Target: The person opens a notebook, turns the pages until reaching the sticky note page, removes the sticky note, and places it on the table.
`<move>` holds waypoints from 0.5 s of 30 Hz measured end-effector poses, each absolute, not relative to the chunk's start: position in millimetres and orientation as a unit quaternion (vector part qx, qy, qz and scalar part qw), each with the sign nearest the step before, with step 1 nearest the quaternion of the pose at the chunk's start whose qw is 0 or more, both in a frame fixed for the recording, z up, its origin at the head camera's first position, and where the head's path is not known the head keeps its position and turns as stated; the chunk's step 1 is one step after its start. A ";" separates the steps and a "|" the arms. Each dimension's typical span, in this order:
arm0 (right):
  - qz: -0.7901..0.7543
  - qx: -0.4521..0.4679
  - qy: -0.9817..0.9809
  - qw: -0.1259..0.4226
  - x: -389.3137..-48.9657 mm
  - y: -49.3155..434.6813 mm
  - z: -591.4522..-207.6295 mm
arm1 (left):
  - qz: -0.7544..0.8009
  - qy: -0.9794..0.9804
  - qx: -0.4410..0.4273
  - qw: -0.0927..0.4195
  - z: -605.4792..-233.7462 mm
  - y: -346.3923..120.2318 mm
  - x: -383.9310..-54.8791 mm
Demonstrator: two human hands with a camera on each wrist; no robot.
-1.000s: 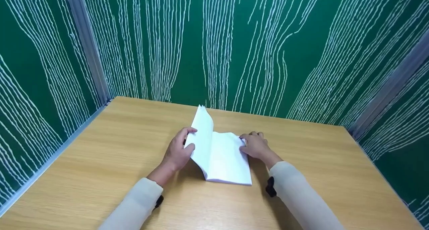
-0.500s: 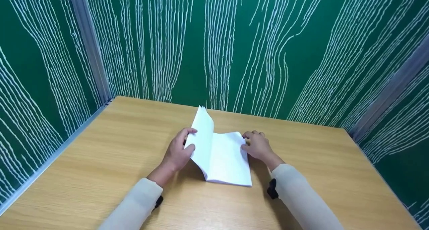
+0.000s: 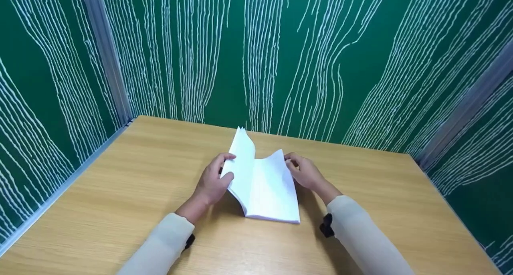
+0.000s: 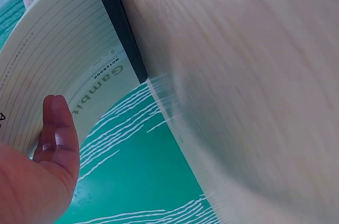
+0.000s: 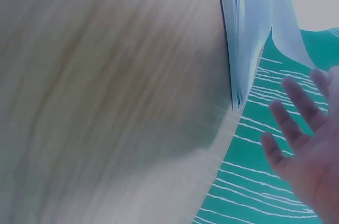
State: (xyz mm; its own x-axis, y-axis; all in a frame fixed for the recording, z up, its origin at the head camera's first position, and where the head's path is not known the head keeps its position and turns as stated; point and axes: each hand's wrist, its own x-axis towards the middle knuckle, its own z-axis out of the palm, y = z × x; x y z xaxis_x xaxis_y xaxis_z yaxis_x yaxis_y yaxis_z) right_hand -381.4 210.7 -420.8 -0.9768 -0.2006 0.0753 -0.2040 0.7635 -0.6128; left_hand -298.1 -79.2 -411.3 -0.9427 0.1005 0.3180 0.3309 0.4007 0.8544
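A notebook lies spread on the wooden table, its blank right-hand pages (image 3: 272,191) low and its left part (image 3: 241,158) raised steeply. My left hand (image 3: 214,180) grips that raised part by its outer edge, thumb on the inner page. Seen from the left wrist, the notebook's outer cover (image 4: 79,60) is ruled and reads "Gambit NOTEBOOK", with a black spine strip (image 4: 121,25). At the upper right corner, my right hand (image 3: 306,172) pinches the edge of one lifted page (image 5: 288,23). Its other fingers (image 5: 286,123) spread apart behind the page.
The wooden table (image 3: 120,195) extends around the notebook on all sides. Green panels with white wavy lines (image 3: 224,66) rise behind and beside it, joined by grey corner posts (image 3: 106,54).
The right hand has drawn the top right page corner upward and inward, so that page now curls up. The left hand and the raised part have stayed in place.
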 end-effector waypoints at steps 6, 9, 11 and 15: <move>0.333 0.145 -0.931 -0.025 -375.8 203.8 -419.2 | -0.527 -0.834 -0.120 0.107 -410.9 -79.9 -295.8; 0.338 0.165 -0.926 -0.037 -372.3 198.1 -416.6 | -0.529 -0.833 -0.119 0.106 -409.7 -80.1 -295.5; 0.335 0.174 -0.925 -0.042 -369.5 193.7 -414.4 | -0.532 -0.832 -0.119 0.105 -409.3 -80.5 -295.5; 0.310 0.192 -0.929 -0.056 -364.4 184.9 -411.4 | -0.538 -0.829 -0.117 0.101 -408.1 -80.8 -294.3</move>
State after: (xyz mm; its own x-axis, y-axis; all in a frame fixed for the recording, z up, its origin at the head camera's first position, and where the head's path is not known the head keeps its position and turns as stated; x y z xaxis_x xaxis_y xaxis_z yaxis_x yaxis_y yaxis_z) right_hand -364.4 184.9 -411.4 -0.9200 -0.3916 0.0157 -0.3225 0.7335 -0.5983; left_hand -294.3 -80.8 -408.1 -0.9523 0.0862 0.2929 0.3026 0.3934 0.8682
